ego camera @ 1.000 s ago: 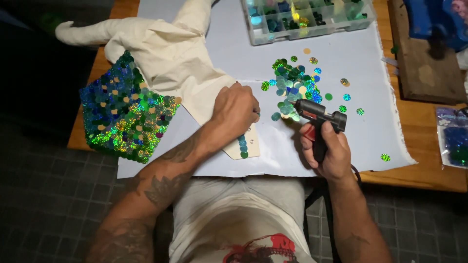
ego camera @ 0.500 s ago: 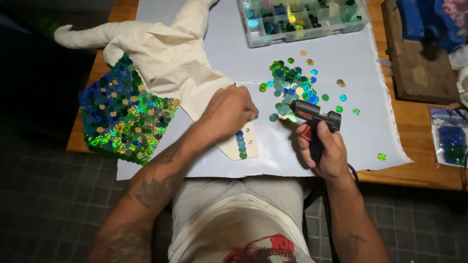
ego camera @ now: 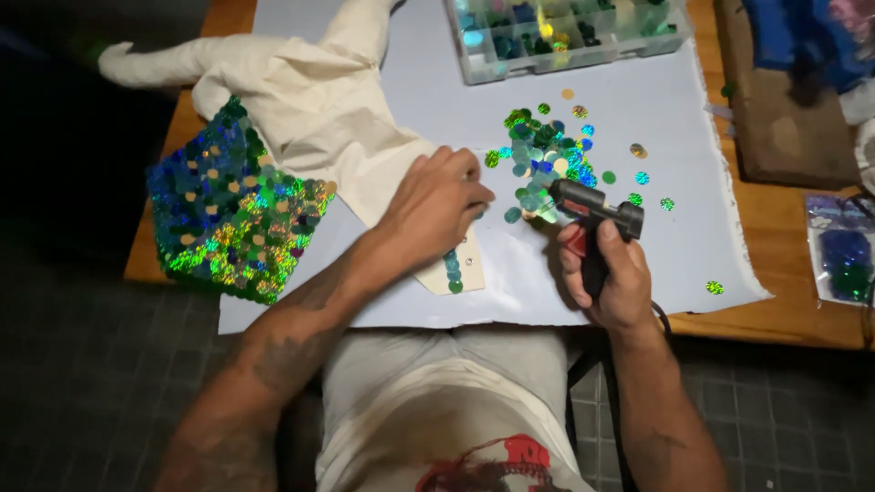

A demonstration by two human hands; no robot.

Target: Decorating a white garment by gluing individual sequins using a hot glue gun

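Note:
My right hand (ego camera: 609, 273) grips a black glue gun (ego camera: 592, 208), its nozzle pointing left at a heap of green and blue sequins (ego camera: 544, 162) on the pale paper sheet (ego camera: 638, 264). My left hand (ego camera: 433, 208) presses flat on a cream fabric piece (ego camera: 310, 118), fingertips reaching toward the sequin heap. Just below that hand, the fabric's narrow end (ego camera: 456, 269) carries a short row of glued blue-green sequins. The left part of the fabric is covered in shiny sequins (ego camera: 228, 219).
A clear compartment box (ego camera: 565, 32) of sorted sequins stands at the back. A brown board (ego camera: 784, 118) lies on the wooden table (ego camera: 784, 314) at the right, with a small bag of blue sequins (ego camera: 843, 260) near the right edge. Stray sequins (ego camera: 714, 288) dot the paper.
My left hand has slid slightly right, fingers stretching toward the sequin heap. The glue gun in my right hand has barely moved.

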